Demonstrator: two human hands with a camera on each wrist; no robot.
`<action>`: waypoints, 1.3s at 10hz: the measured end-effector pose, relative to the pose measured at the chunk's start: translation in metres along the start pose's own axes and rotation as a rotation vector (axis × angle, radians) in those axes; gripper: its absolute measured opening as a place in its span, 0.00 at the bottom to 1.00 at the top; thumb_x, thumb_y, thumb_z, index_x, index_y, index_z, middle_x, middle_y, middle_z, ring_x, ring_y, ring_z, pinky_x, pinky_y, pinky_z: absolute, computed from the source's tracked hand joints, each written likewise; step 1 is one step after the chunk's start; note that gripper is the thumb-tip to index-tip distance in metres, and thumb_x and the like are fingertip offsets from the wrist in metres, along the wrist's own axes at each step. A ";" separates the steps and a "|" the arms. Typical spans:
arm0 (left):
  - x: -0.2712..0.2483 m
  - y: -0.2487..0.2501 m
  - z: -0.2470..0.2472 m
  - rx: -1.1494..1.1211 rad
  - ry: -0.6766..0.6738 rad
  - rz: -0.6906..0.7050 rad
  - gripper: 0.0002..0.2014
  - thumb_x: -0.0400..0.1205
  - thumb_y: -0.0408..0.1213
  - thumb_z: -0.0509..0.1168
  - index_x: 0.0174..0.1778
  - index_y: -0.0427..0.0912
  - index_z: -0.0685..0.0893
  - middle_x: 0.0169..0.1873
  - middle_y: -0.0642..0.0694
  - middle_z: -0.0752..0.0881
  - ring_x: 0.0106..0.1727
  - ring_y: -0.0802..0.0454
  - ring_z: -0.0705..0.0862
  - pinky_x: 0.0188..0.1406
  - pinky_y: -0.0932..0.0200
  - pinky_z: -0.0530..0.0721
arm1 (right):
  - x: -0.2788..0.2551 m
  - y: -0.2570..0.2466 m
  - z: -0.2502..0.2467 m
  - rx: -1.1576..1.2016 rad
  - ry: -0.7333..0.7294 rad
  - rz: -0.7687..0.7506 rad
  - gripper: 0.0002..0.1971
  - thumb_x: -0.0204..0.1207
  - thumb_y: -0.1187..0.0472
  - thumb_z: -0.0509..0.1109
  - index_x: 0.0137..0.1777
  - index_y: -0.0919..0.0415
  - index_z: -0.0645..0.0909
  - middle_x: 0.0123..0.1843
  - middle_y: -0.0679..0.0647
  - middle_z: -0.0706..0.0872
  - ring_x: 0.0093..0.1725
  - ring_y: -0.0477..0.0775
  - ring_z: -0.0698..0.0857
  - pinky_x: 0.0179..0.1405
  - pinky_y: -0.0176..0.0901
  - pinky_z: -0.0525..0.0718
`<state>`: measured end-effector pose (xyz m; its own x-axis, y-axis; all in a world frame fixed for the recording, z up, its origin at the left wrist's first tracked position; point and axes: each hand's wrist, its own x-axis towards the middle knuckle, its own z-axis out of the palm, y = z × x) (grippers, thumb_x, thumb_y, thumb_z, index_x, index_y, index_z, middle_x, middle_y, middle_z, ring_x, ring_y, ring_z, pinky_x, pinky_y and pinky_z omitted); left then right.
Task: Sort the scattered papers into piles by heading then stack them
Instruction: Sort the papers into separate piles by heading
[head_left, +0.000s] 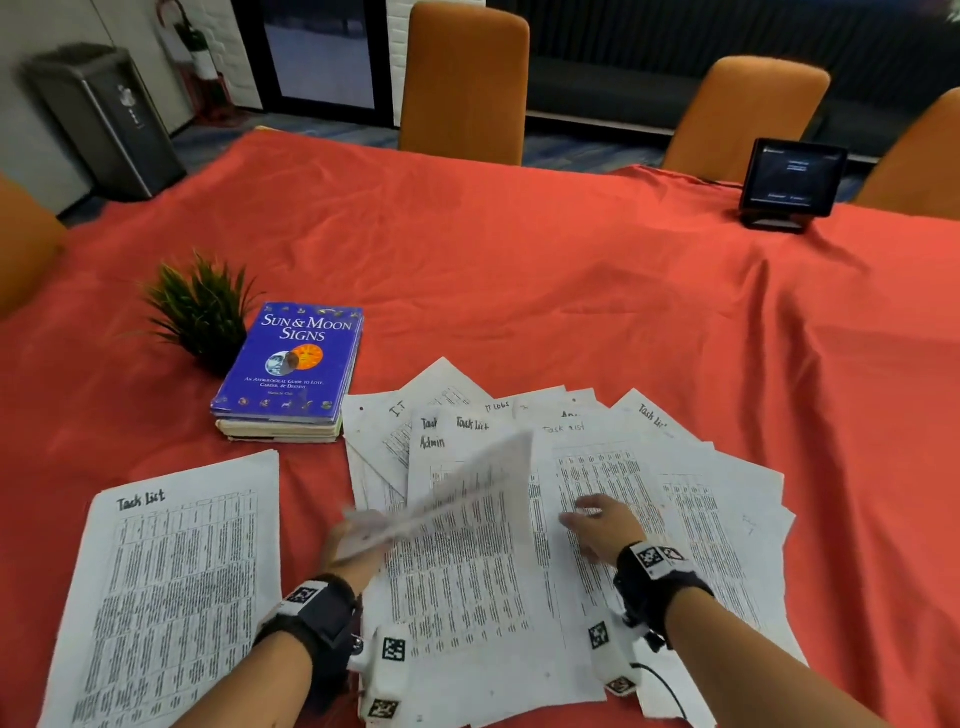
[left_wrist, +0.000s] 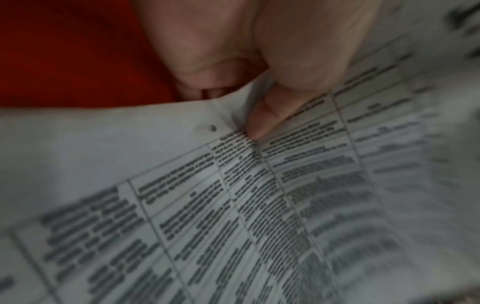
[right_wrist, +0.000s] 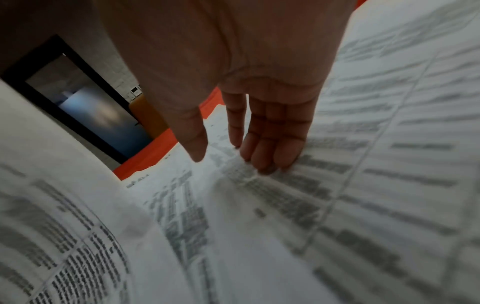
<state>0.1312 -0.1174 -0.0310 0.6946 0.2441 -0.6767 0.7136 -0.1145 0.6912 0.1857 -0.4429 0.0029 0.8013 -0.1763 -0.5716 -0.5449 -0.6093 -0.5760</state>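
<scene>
Fanned sheets (head_left: 597, 467) lower centre on the surface (head_left: 519, 260), single sheet (head_left: 171, 582) lower left, book (head_left: 296, 364) above it, plant (head_left: 200, 312) left of book, screen (head_left: 792, 179) upper right.

Left hand (head_left: 349, 543): lifted, thumb (left_wrist: 269, 115) and curled fingers pinching the near corner of a printed sheet (head_left: 470, 486) that slants up to the hand's right.
Right hand (head_left: 597, 525): palm down, fingers (right_wrist: 270, 142) straight and close together, tips on the loose papers (head_left: 691, 519); thumb held apart.
Left wrist (head_left: 317, 608): black band, forearm reaching forward.
Right wrist (head_left: 657, 569): black band, forearm angled inward.
</scene>
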 end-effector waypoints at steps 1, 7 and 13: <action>0.048 -0.048 -0.013 -0.443 -0.658 0.398 0.35 0.84 0.50 0.61 0.63 0.13 0.72 0.65 0.05 0.62 0.47 0.16 0.72 0.51 0.56 0.79 | -0.002 -0.019 0.015 0.013 -0.013 0.041 0.21 0.69 0.52 0.78 0.60 0.53 0.77 0.46 0.54 0.87 0.39 0.55 0.88 0.35 0.45 0.87; -0.026 0.025 0.022 -0.351 0.060 0.181 0.13 0.67 0.37 0.72 0.47 0.40 0.88 0.45 0.48 0.91 0.52 0.46 0.87 0.51 0.54 0.82 | -0.052 -0.035 0.029 0.458 -0.133 -0.146 0.13 0.75 0.66 0.61 0.40 0.65 0.88 0.42 0.62 0.92 0.44 0.64 0.88 0.58 0.70 0.83; -0.105 0.115 0.017 -0.500 0.223 0.927 0.23 0.83 0.43 0.58 0.75 0.54 0.65 0.77 0.56 0.71 0.77 0.65 0.68 0.75 0.70 0.65 | -0.110 -0.114 0.004 0.801 0.303 -0.866 0.13 0.82 0.70 0.59 0.54 0.50 0.76 0.49 0.51 0.81 0.49 0.47 0.80 0.49 0.40 0.82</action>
<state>0.1421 -0.1721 0.1153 0.8774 0.4403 0.1906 -0.2356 0.0492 0.9706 0.1587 -0.3509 0.1297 0.9420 -0.1868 0.2789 0.2868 0.0161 -0.9579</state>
